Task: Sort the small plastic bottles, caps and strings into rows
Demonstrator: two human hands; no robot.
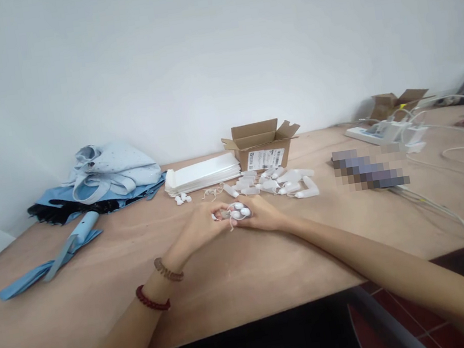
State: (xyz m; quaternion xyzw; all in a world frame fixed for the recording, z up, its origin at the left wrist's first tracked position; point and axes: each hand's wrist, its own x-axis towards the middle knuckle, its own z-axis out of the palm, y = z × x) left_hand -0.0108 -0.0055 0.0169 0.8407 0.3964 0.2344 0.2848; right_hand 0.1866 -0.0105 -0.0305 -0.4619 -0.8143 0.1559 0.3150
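My left hand (207,223) and my right hand (261,214) meet over the middle of the table. My right hand curls around a bundle of white round-ended pieces (241,212), whose exact kind I cannot make out. A thin white string (231,224) hangs from the bundle. The fingers of my left hand are closed at the bundle's left side, with something small and pale between them. Just beyond my hands lie several translucent white plastic bottles (285,182) with narrow tips. A few small white rounded pieces (182,199) and loose strings (212,192) lie to their left.
Behind stand an opened cardboard box (263,145) and a stack of white flat packets (203,172). Left are a blue umbrella (80,233) and a pale cloth bag (113,170). Right are a blurred-out object (367,169), a power strip (386,134) and trailing white cables (449,215).
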